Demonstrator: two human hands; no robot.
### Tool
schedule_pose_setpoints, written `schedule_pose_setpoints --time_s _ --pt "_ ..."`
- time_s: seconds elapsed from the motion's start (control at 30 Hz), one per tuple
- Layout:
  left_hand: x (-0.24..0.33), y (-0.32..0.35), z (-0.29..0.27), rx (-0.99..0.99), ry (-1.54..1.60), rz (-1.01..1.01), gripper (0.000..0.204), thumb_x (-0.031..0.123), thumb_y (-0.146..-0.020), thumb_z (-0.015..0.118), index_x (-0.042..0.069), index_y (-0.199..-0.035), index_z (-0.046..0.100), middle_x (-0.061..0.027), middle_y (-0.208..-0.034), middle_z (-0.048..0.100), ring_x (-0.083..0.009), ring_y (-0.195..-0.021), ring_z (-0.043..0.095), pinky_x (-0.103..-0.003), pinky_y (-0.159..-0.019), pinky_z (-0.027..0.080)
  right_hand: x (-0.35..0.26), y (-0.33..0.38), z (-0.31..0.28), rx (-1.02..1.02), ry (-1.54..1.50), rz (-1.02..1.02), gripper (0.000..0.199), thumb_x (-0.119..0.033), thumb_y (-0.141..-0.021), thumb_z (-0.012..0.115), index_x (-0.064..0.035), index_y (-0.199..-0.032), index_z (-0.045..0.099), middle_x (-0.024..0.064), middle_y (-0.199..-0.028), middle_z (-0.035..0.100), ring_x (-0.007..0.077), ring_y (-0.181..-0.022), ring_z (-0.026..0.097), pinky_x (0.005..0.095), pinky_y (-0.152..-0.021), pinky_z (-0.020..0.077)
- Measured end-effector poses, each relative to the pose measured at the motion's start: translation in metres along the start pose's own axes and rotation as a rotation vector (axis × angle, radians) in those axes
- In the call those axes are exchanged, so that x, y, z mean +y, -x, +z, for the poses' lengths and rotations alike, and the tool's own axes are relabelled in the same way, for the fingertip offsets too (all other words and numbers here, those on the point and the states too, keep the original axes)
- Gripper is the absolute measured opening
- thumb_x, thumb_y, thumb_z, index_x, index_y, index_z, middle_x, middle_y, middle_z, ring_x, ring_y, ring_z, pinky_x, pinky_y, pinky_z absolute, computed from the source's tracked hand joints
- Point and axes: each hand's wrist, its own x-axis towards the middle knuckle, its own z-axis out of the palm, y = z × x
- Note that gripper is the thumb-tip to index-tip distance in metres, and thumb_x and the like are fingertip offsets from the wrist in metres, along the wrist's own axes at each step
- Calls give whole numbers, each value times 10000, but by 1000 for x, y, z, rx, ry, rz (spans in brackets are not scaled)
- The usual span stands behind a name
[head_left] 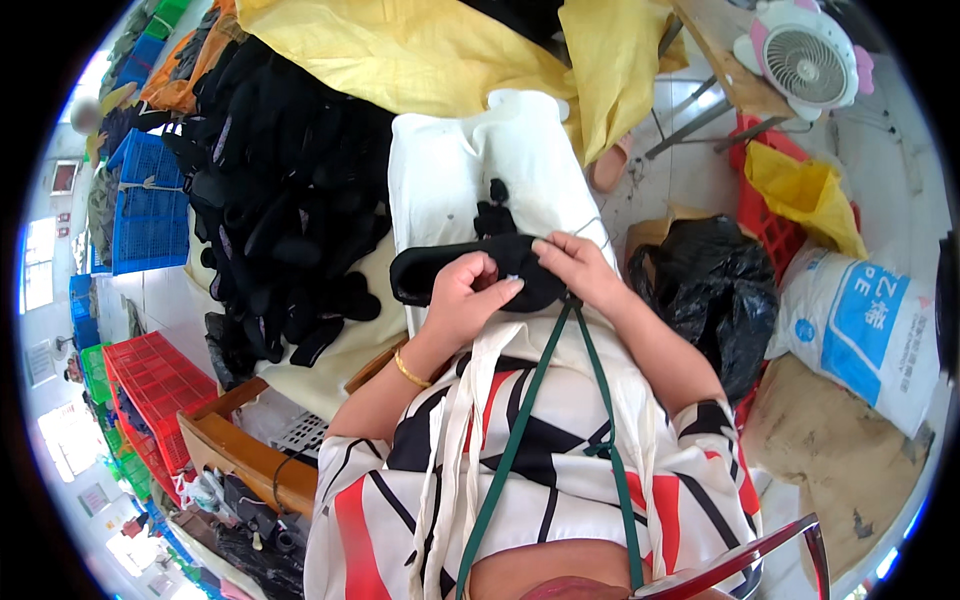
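Note:
My left hand (462,297) and my right hand (578,266) both grip a flat black sole-shaped piece (428,270) held over my lap. The left hand's fingers curl around its middle, with a small pale bit at the fingertips. The right hand pinches the piece's right end. A white cloth (452,170) covers my knees beneath it, with a few small black scraps (494,213) lying on it. A gold bangle (408,370) sits on my left wrist. A green strap (520,430) hangs down my striped top.
A big heap of black sole pieces (285,190) lies to my left. Yellow fabric (420,50) is ahead. A black plastic bag (712,290), a white and blue sack (870,330), red crates (150,375), blue crates (148,205) and a small fan (805,60) surround me.

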Motion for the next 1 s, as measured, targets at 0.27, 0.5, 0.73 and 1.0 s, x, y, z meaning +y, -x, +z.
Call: schedule_pose_setpoints --time_s 0.27,0.5,0.73,1.0 --pt "14 -5 -25 155 -414 407 171 78 -745 759 26 -839 626 -86 -763 612 -260 -729 573 -341 -654 464 -11 -18 -7 -196 -44 110 373 -368 -962 627 0 -976 686 -18 -769 620 67 -678 539 240 -603 450" --pt "3 -15 -46 420 -345 442 98 -25 -833 667 4 -926 657 -81 -856 646 -164 -745 596 -275 -708 481 -134 -147 -52 -59 -371 -293 519 -402 -1022 500 43 -1288 525 99 -1102 624 192 -990 609 342 -925 503" --pt "-23 -32 -53 258 -476 299 66 14 -849 661 19 -914 661 -83 -822 642 -195 -729 596 -286 -684 482 -110 -130 -20 11 17 -219 377 -341 -1017 541 16 -1061 650 22 -852 637 120 -814 606 264 -774 503" --pt "-32 -113 -32 128 -854 318 207 143 -839 675 35 -1012 639 -132 -936 645 -347 -896 610 -424 -778 495 -25 -83 -45 163 -307 -37 283 -260 -1015 559 1 -946 640 16 -774 598 99 -691 557 247 -672 484"
